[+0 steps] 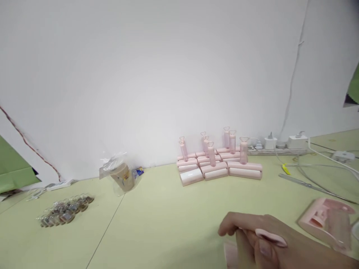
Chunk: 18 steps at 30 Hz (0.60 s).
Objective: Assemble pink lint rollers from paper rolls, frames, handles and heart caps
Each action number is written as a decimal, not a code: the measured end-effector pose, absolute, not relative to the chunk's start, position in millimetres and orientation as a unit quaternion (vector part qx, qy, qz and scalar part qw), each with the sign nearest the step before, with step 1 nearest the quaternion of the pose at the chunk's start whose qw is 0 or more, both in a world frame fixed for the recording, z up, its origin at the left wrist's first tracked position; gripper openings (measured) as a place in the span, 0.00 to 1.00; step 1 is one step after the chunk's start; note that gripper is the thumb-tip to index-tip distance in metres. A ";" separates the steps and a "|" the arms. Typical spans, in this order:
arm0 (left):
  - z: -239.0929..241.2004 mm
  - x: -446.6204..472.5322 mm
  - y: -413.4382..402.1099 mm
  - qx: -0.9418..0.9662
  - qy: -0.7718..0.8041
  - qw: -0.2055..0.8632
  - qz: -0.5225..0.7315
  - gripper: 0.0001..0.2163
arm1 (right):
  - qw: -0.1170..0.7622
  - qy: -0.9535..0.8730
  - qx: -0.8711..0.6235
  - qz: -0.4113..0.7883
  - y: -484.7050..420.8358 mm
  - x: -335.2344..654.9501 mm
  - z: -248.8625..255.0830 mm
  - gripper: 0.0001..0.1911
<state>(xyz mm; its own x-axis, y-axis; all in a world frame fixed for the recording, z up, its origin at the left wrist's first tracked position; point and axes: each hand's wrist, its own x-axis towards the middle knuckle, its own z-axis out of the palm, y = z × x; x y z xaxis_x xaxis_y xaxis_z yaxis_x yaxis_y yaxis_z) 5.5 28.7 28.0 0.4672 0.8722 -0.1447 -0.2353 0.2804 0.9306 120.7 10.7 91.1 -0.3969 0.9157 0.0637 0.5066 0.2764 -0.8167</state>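
Note:
At the lower right my right hand (260, 231) reaches in from the right edge, fingers bent and closed together. A small pink oval plastic piece (270, 238) shows between the thumb and the back of the hand. Below the fingers, part of another pale pink thing (230, 256) shows; most of it is hidden or cut off by the frame. Right of my hand, close to the wrist, lies a pink plastic housing (311, 222) with an opening in it, and a translucent pink cylinder (339, 228) leans on it. My left hand cannot be made out.
Against the wall stand several pink cases (245, 170) topped by clear pink tubes (243, 153) with heart-shaped loops. A power strip (280, 151), cables and tweezers (308, 185) lie right. Leftward are a bagged cup (125, 177) and several small glass domes (66, 211).

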 end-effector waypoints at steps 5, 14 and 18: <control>20.8 21.7 18.2 0.453 0.312 0.710 0.439 0.29 | 0.305 -0.674 -0.470 0.481 14.1 115.9 95.0 0.08; 53.3 3.5 37.2 0.609 0.188 0.718 0.279 0.37 | 0.259 -0.695 -0.529 0.411 -9.8 152.1 61.4 0.45; 71.2 -19.7 59.1 0.768 0.296 0.476 0.312 0.26 | 0.223 -0.740 -0.575 0.270 -17.4 148.2 39.9 0.34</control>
